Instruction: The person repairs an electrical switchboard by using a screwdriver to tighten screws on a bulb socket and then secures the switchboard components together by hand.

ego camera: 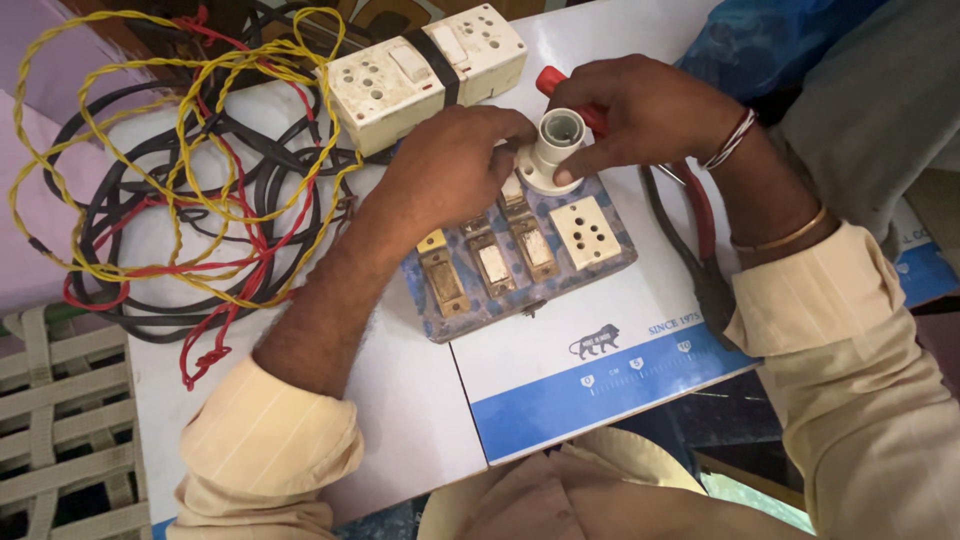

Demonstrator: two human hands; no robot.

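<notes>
A worn blue switchboard (520, 290) lies on the white table (420, 400), carrying three old switches (490, 262) and a cream socket (585, 232). At its far edge stands a white lamp holder (553, 148). My left hand (450, 165) grips the holder's base from the left. My right hand (645, 110) pinches the holder's barrel with the thumb and also holds a red-handled tool (552, 78), whose tip is hidden behind the fingers.
A tangle of yellow, red and black wires (190, 180) covers the table's far left. A white double switch-socket box (425, 70) sits at the back. Red-handled pliers (705, 230) lie under my right wrist. A woven stool (60, 420) stands at lower left.
</notes>
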